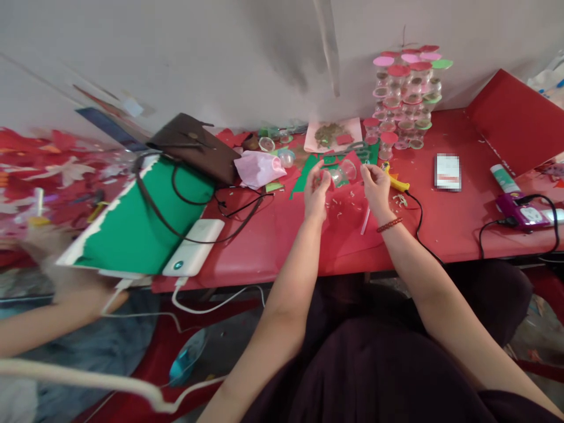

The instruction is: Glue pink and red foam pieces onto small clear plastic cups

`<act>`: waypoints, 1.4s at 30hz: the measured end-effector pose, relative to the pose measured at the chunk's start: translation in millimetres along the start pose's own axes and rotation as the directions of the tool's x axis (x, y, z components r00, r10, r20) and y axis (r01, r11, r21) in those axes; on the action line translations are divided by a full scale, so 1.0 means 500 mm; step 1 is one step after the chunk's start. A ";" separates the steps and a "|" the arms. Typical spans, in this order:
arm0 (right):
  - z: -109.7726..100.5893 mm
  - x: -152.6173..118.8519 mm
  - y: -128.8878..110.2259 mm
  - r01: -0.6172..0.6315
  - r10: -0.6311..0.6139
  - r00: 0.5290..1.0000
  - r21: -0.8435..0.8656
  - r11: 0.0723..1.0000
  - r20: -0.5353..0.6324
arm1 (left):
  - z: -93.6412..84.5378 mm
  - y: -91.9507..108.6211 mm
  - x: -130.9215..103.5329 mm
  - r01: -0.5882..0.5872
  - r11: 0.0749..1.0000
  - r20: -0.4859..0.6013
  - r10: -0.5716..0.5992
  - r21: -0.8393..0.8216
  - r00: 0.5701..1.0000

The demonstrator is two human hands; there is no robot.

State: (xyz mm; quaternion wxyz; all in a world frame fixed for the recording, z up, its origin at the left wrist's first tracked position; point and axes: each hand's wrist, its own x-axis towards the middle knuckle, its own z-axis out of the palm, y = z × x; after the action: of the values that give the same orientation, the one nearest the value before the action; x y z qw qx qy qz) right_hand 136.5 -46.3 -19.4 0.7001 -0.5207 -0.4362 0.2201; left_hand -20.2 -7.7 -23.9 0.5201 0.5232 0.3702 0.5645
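Note:
My left hand [316,191] is closed round the left end of a clear hourglass-shaped plastic piece [338,177], held above red paper [348,226] on the red table. My right hand [376,187] is just to the right of that piece, fingers pinched together; what lies between the fingertips is too small to make out. A thin clear stick [365,220] lies below my right hand. The yellow glue gun [398,183] rests beside it on the right. Behind my hands are a green sheet [305,175] and scissors [359,151].
A stacked tower of clear cups [408,100] stands at the back. On the left are a brown bag [194,144], green board [145,220] and white power bank [194,248]. A purple power strip [524,214] sits right. Another person's arm [57,320] is at far left.

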 end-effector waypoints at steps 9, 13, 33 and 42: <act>-0.008 -0.005 0.000 0.158 -0.159 0.987 -0.182 0.971 0.006 | 0.005 0.010 -0.010 0.121 0.992 0.102 -0.118 -0.024 0.988; -0.007 -0.010 0.001 0.205 -0.192 0.978 -0.208 0.956 0.078 | 0.009 -0.007 -0.008 0.035 0.994 0.075 -0.043 0.100 0.996; -0.007 -0.012 -0.001 0.335 -0.302 0.936 -0.190 0.923 0.179 | 0.009 -0.001 -0.004 -0.040 0.986 0.014 0.039 0.163 0.999; -0.015 -0.011 -0.017 0.505 -0.443 0.855 -0.240 0.829 0.269 | 0.008 -0.007 -0.002 -0.018 0.996 0.023 0.016 0.084 1.000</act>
State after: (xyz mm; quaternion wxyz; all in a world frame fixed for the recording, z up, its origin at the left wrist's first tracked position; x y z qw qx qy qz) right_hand 138.6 -57.4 -14.1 0.5969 -0.4708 -0.6493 0.0210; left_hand -15.6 -8.4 -26.7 0.4969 0.5541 0.3834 0.5469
